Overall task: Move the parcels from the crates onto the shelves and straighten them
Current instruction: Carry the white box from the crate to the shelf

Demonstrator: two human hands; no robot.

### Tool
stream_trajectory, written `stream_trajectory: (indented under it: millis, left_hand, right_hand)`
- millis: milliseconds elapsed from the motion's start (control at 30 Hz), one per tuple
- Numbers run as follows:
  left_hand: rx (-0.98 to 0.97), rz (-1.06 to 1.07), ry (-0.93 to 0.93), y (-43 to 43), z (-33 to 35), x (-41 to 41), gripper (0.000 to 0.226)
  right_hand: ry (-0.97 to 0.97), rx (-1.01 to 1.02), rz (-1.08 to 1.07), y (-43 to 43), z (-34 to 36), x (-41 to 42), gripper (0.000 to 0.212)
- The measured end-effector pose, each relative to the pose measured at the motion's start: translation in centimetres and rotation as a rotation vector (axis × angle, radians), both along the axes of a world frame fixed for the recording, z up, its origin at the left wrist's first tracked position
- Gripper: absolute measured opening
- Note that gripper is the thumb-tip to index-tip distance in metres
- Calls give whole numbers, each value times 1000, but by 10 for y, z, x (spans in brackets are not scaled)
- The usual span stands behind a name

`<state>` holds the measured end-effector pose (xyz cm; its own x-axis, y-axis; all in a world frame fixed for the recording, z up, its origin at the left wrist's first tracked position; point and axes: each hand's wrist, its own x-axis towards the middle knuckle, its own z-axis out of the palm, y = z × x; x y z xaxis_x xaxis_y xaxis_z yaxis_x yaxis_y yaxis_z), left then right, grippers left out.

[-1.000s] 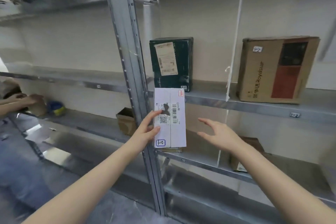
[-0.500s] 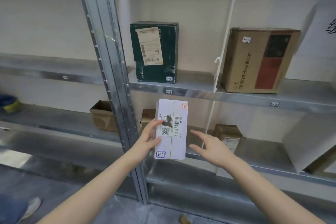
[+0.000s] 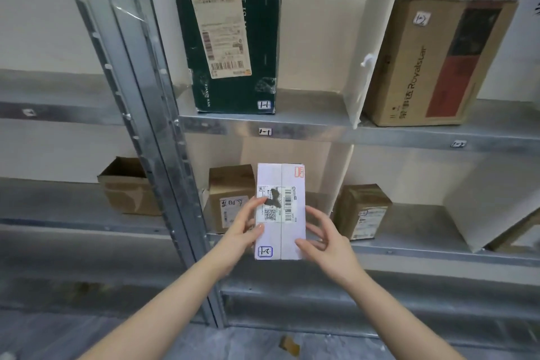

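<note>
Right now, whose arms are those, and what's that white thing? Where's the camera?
The camera sits on a person's head, looking forward and down, so you see their own arms. The left hand and right hand grip a white parcel by its side edges, in front of a metal rack. On the upper shelf stand a dark green box and a brown carton. On the lower shelf sit a small brown parcel and a taped brown parcel.
</note>
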<state>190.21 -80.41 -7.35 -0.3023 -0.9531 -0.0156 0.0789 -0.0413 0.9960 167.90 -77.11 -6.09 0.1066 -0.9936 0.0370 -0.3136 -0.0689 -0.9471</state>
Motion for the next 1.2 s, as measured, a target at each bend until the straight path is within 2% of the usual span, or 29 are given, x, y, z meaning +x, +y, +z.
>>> stream_trajectory:
  millis: [167, 300, 500, 667, 867, 1067, 1200]
  left_hand:
    - [-117, -30, -76, -21, -33, -8, 60]
    - [-225, 40, -154, -33, -58, -16, 62]
    - [-223, 85, -185, -58, -88, -17, 73]
    - [-232, 127, -175, -84, -102, -20, 64]
    - [-265, 190, -171, -104, -137, -22, 72]
    - [-418, 258, -291, -110, -152, -32, 75]
    - [-453, 249, -428, -111, -153, -28, 74]
  right_hand:
    - [71, -78, -90, -19, -34, 1, 68]
    - [146, -126, -147, -32, -65, 0, 69]
    - [150, -177, -183, -67, -110, 1, 71]
    - [123, -264, -224, -93, -142, 2, 68]
    - [170, -351, -237, -111, -169, 4, 70]
    - [305, -470, -270, -127, -186, 8, 74]
    - [362, -471, -284, -129, -188, 7, 75]
